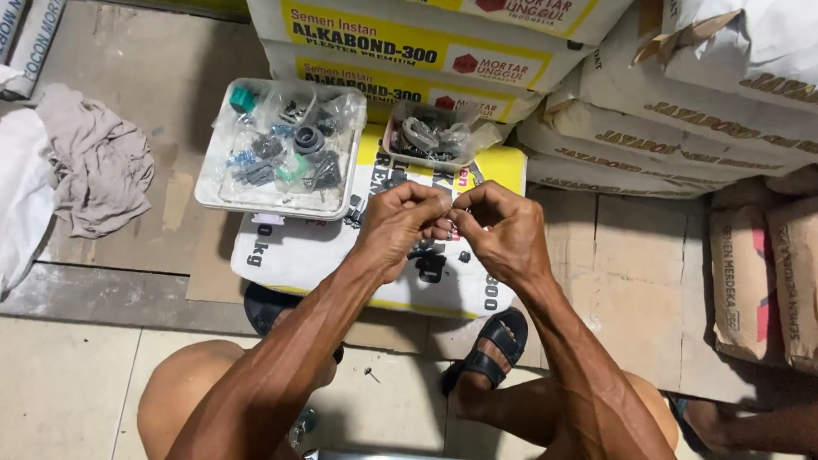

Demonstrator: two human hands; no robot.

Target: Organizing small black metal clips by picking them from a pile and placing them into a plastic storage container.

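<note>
My left hand (400, 223) and my right hand (501, 229) meet fingertip to fingertip over a white and yellow sack (288, 257) lying flat in front of me. Between the pinched fingers is a very small object (452, 210), too tiny to identify; which hand carries it is unclear. Just beyond my left hand sits a white rectangular tray (245, 204) holding several small bagged parts, grey, black and teal. A smaller clear tray (405, 158) with metal bits rests on the sack above my hands.
Stacked white and yellow sacks (402, 31) rise at the back, with more sacks (696, 129) at right and brown ones (778, 281) beside them. A grey rag (98, 164) lies left. A small screw (371, 375) is on the floor between my sandalled feet (490, 350).
</note>
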